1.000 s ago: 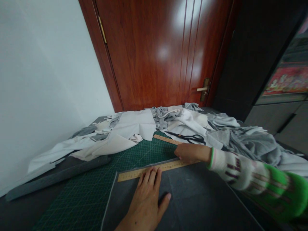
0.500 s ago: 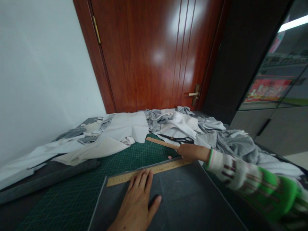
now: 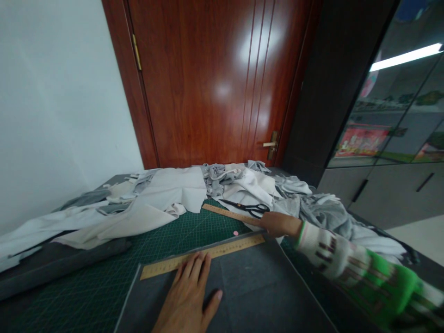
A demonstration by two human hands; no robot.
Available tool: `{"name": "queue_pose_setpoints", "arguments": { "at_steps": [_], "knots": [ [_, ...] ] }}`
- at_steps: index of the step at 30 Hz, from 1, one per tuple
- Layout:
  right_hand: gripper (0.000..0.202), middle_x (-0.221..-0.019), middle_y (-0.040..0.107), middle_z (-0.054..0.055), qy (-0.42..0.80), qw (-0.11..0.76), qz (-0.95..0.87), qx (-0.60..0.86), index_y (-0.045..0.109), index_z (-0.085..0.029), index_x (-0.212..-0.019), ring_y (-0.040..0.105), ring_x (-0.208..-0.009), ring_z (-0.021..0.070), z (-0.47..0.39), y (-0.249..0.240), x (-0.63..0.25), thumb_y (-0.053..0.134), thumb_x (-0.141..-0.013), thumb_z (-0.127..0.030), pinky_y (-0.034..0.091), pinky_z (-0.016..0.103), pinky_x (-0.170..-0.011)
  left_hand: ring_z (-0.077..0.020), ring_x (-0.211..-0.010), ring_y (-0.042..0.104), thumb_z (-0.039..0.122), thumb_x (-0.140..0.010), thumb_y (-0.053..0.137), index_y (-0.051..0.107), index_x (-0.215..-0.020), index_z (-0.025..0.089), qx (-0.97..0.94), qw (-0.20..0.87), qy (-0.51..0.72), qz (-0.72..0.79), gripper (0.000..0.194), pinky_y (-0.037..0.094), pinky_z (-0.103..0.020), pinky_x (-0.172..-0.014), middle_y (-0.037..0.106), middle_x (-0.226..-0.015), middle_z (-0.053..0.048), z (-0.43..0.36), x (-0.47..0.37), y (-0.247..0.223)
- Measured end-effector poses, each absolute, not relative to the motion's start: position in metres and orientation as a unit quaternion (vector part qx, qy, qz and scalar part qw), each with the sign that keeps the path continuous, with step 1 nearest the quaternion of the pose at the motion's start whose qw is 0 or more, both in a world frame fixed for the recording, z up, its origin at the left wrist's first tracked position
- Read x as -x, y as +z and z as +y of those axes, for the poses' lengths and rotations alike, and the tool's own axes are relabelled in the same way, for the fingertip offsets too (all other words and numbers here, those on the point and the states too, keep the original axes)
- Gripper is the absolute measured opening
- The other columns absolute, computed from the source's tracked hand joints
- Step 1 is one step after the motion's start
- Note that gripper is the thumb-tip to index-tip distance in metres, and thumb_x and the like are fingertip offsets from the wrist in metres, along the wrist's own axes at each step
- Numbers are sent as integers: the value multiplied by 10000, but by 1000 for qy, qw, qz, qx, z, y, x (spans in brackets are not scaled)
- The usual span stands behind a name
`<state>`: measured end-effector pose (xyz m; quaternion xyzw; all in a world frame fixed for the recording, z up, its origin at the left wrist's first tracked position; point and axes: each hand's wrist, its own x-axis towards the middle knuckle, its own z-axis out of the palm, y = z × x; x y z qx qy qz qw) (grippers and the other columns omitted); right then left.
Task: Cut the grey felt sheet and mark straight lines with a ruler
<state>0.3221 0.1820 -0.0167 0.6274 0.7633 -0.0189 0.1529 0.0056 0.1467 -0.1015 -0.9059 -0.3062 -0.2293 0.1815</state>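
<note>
My left hand (image 3: 190, 291) lies flat with fingers spread on a dark grey fabric sheet (image 3: 256, 286). Its fingertips press a wooden ruler (image 3: 225, 249) set along the sheet's far edge. My right hand (image 3: 280, 224) is closed at the right end of a second wooden ruler (image 3: 229, 213), which lies angled on the green cutting mat (image 3: 194, 231); its fingertips are hidden. Just beyond that ruler are black-handled scissors (image 3: 246, 206), with their handles close to my right hand. A small pink disc (image 3: 236, 233) rests on the mat between the two rulers.
White and cream cloth pieces (image 3: 173, 185) lie across the far side and left of the table. Grey and white scraps (image 3: 326, 215) are heaped at the right. A dark rolled fabric (image 3: 69, 263) lies at left. A wooden door (image 3: 201, 83) stands behind, with glass-fronted cabinets at right.
My right hand has shifted right along the second ruler, uncovering the right end of the first ruler. My left hand stays on the first ruler. The view has turned slightly right.
</note>
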Motion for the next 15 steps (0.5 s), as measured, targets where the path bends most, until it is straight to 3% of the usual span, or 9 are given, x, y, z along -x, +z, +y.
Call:
{"name": "queue_pose_setpoints", "arguments": {
  "at_steps": [4,8,15],
  "knots": [
    [227,-1081,709,199,11,137,713,-687,670,-61,-1052,683,-1000,281,170,-12,-345,519,-888,-102,517,398,-815,-332,-1199,579,547,-912,499,540,-1321,145,906,163,-226,-318,574,531,-494,-929,600,-1327,-160,150,-4,-100],
    [268,-1005,718,193,17,87,707,-702,665,-88,-1037,676,-1000,273,155,-14,-360,422,-922,-101,476,336,-798,-345,-1234,547,559,-904,509,561,-1286,164,902,137,-231,-338,552,488,-532,-975,578,-1353,-162,153,-2,-100],
    [234,-910,722,134,-2,25,724,-689,660,-142,-940,684,-885,235,151,-23,-364,428,-939,-177,436,287,-723,-252,-1187,581,335,-868,604,452,-1364,194,923,101,-237,-286,538,453,-453,-1062,626,-1309,-52,141,-8,-93]
  ]
}}
